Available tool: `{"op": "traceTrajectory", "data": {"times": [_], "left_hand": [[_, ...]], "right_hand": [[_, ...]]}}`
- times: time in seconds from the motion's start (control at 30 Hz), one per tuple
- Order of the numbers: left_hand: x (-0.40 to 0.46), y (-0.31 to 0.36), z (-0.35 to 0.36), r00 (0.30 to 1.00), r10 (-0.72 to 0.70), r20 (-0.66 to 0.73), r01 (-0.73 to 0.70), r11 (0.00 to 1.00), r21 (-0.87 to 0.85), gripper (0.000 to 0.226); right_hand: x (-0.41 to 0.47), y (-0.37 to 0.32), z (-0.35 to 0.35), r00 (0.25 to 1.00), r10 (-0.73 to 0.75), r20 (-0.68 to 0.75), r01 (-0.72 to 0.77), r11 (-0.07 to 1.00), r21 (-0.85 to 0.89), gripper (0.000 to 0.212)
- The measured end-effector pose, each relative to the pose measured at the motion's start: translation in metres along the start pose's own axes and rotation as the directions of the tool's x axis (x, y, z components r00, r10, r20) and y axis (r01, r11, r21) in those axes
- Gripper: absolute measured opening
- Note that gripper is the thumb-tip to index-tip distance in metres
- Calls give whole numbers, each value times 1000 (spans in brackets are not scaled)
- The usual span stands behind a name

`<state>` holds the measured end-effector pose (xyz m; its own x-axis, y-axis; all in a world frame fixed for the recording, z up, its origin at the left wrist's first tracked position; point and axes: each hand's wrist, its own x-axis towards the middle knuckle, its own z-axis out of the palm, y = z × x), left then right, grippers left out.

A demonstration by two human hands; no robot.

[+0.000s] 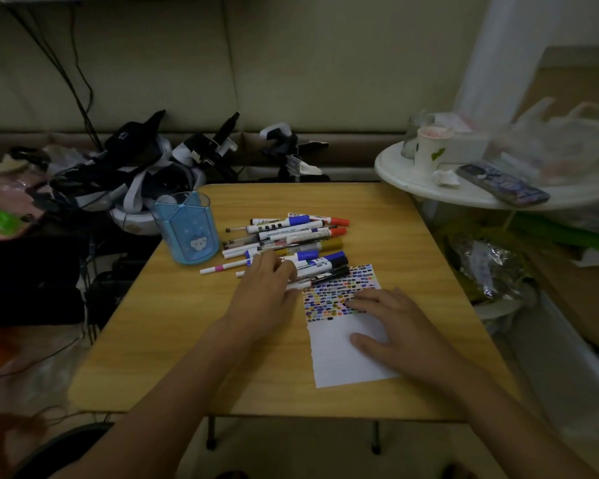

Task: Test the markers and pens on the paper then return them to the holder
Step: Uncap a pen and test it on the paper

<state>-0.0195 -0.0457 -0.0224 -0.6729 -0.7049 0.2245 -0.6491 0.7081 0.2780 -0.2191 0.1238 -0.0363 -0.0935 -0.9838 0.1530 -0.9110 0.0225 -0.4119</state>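
Observation:
A pile of markers and pens [291, 236] lies in the middle of the small wooden table [187, 340]. The blue translucent holder [186, 227] stands empty at the table's back left. A white paper [343, 361] lies at the front right, its upper half covered with small coloured test marks. My left hand [263, 292] lies over the near markers of the pile, fingers spread on them. Flat on the paper rests my right hand [391, 326], fingers straight, holding it down.
A heap of black and white devices and cables [135, 167] sits behind the holder. To the right stands a round white side table [412, 181] with a paper cup [429, 146], a phone [502, 184] and plastic bags. The wooden table's left front is bare wood.

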Motion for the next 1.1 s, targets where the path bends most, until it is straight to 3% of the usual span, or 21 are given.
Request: {"op": "traceTrajectory", "data": {"times": [0.2, 0.37, 0.5, 0.67, 0.97, 1.1], "left_hand": [[1, -3, -4, 997, -13, 74, 15, 1000, -25, 13], [-5, 3, -11, 996, -43, 72, 54, 986, -160, 12], [-11, 11, -19, 998, -43, 43, 52, 972, -230, 15], [-26, 18, -33, 999, -17, 27, 24, 953, -303, 18], [-54, 63, -56, 999, 53, 9, -42, 874, -484, 15], [-50, 77, -60, 996, 87, -1, -77, 874, -481, 11]], "right_hand": [[4, -1, 5, 1000, 2, -2, -2, 999, -38, 54], [4, -4, 7, 999, -7, -35, 7, 1000, -16, 56], [6, -10, 4, 999, -25, -29, 24, 999, -30, 66], [7, -24, -3, 997, -32, -65, 38, 995, 87, 86], [11, -42, -4, 966, -21, -256, 62, 986, 154, 41], [6, -44, -9, 965, 62, -253, 6, 967, 256, 24]]}}
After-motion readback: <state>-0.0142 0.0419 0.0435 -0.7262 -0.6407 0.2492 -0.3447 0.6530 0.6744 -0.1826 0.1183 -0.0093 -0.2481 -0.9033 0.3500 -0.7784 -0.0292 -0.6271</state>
